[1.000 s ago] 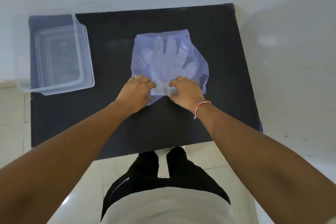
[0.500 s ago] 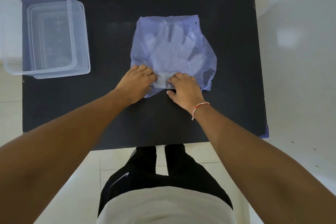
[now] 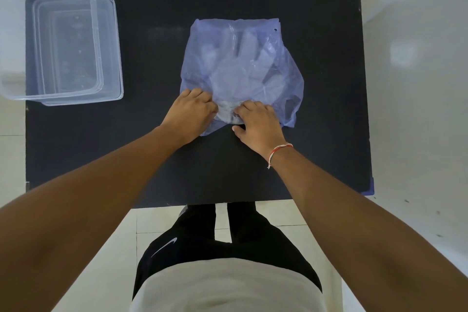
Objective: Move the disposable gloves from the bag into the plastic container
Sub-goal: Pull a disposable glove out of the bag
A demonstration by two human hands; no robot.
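A thin bluish plastic bag (image 3: 283, 78) lies flat in the middle of the black table (image 3: 228, 164). Clear disposable gloves (image 3: 238, 68) show through it, fingers pointing away from me. My left hand (image 3: 190, 114) grips the bag's near edge on the left, fingers curled into the plastic. My right hand (image 3: 258, 124) presses and pinches the near edge on the right, where the gloves' cuffs (image 3: 226, 111) show between the two hands. The clear plastic container (image 3: 106, 58) stands at the table's far left, with nothing inside it.
The black table ends just in front of my legs; a white tiled floor lies below. White walls run along the far and right sides. Bare black surface separates the bag from the container.
Both hands stay at the bag's near edge; the fingers have shifted slightly and bunched the plastic at the opening. The camera has tilted, so the table looks larger.
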